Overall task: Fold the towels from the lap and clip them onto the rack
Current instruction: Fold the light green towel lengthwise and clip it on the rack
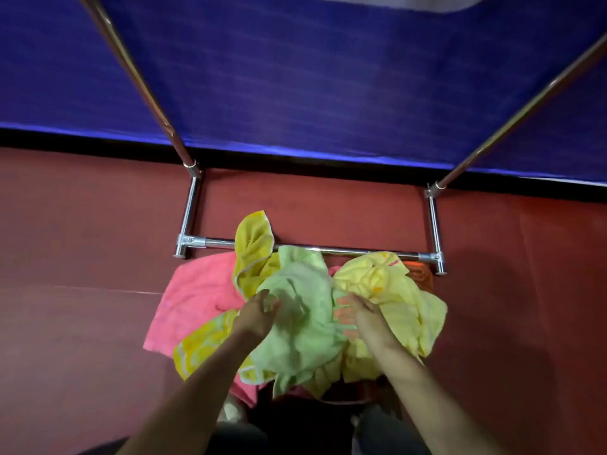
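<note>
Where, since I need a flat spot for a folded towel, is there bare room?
Bare floor lies inside the rack base, between the left bar, right bar and front rail. More lies left of the pink towel and right of the pale yellow towel. Crowded: the heap on the lap, which covers part of the rail.

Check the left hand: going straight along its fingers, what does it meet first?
The light green towel: the left hand points up and right into its crumpled folds and seems to touch them already. Depth is unclear in this blurred view.
</note>
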Action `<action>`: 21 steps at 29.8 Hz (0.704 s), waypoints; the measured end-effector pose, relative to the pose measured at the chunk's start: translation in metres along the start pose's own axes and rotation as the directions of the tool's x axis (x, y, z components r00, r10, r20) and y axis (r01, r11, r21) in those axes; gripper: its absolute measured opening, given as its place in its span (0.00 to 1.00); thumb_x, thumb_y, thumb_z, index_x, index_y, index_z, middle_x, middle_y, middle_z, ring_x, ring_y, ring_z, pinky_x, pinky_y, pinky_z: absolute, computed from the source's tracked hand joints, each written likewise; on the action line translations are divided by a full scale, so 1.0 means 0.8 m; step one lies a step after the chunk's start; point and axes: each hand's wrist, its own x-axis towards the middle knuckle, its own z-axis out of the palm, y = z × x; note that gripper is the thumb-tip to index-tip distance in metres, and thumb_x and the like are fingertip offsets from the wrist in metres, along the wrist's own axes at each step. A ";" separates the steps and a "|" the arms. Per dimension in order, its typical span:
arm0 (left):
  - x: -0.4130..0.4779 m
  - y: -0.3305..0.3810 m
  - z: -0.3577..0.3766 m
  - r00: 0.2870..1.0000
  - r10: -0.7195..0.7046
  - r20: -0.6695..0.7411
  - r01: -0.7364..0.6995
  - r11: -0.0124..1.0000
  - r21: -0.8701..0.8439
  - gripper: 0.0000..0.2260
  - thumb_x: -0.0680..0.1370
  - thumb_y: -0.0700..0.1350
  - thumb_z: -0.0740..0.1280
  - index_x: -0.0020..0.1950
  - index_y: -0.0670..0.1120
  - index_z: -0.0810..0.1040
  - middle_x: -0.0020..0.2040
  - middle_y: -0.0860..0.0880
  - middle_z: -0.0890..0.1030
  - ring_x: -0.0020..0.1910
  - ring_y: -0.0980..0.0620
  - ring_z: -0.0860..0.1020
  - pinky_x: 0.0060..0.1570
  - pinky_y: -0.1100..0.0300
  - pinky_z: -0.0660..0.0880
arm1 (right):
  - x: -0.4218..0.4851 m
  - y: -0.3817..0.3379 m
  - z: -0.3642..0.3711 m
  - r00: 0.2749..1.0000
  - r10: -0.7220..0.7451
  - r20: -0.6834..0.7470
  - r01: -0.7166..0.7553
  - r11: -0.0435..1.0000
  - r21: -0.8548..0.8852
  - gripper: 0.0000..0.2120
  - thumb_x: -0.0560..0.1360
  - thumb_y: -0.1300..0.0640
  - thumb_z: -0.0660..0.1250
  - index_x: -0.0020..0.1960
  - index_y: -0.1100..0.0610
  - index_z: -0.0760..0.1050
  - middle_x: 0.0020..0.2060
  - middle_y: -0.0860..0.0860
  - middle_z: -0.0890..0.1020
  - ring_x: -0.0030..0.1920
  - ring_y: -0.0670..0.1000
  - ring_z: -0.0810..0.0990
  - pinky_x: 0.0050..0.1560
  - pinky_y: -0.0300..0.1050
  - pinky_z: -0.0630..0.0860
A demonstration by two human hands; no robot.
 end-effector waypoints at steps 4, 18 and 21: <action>0.048 0.015 0.005 0.995 0.095 -0.017 -0.091 0.984 0.155 0.24 0.77 0.47 0.62 0.70 0.41 0.63 0.68 0.41 0.70 0.68 0.43 0.68 0.64 0.51 0.66 | 0.026 0.007 -0.012 0.999 0.035 -0.016 -0.035 0.999 -0.008 0.17 0.81 0.53 0.49 0.49 0.61 0.73 0.35 0.53 0.77 0.39 0.51 0.75 0.40 0.42 0.71; 0.014 0.079 -0.073 0.939 0.273 0.211 -0.235 0.954 -0.189 0.16 0.73 0.37 0.69 0.26 0.47 0.71 0.17 0.56 0.70 0.20 0.63 0.67 0.24 0.72 0.64 | -0.002 -0.019 -0.010 0.989 -0.113 0.091 0.113 0.994 0.010 0.12 0.79 0.54 0.54 0.55 0.57 0.73 0.49 0.52 0.77 0.52 0.50 0.75 0.49 0.41 0.72; -0.046 0.123 -0.116 0.906 0.362 0.221 -0.292 0.910 -0.293 0.11 0.73 0.37 0.68 0.30 0.46 0.75 0.26 0.51 0.73 0.27 0.60 0.69 0.29 0.69 0.66 | -0.050 -0.046 -0.002 0.958 -0.239 0.156 0.242 0.970 0.005 0.12 0.79 0.53 0.54 0.58 0.53 0.73 0.57 0.48 0.76 0.62 0.46 0.71 0.65 0.43 0.65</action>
